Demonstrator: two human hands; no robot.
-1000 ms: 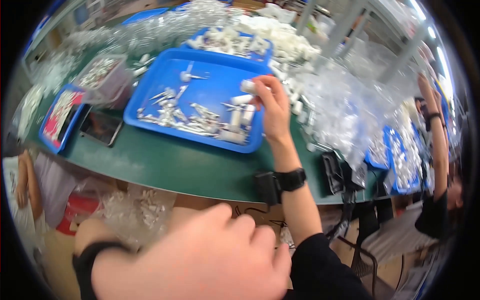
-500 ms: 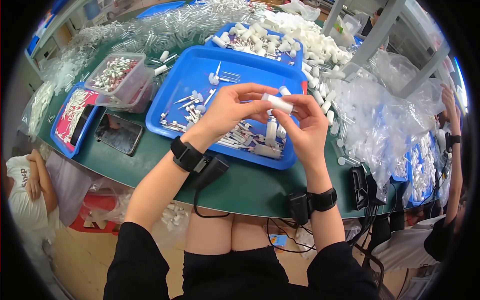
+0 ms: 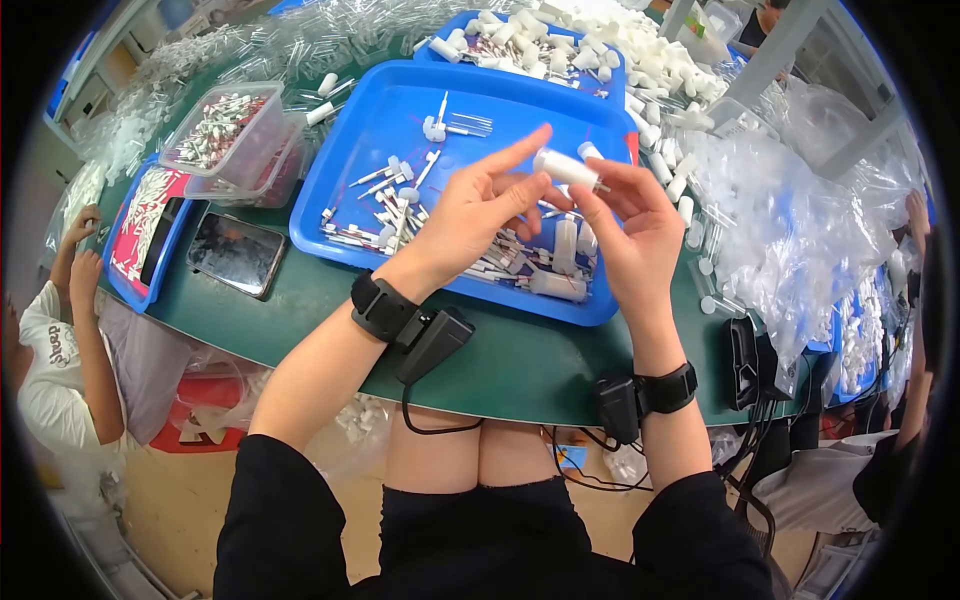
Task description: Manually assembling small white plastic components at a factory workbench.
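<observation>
A white capped cylinder, like a small plastic vial, is tilted above the tray, with a small pin-like tip at its right end. My right hand is closed on that right end between thumb and fingers. By the left end is my left hand, its index finger stretched out and thumb tip against or just below the cylinder; the other fingers are bent and partly hidden. Below both hands, the blue tray holds thin white-and-red sticks, clear tubes and more white cylinders.
Behind stands a second blue tray of white cylinders. On the left are clear tubs of small sticks, a phone and a small blue tray. Plastic bags lie right. Co-workers sit at both sides.
My left index finger has lifted off the cylinder and straightened. Both hands and the cylinder sit slightly further right in view. The co-worker at left has raised their hands to the table.
</observation>
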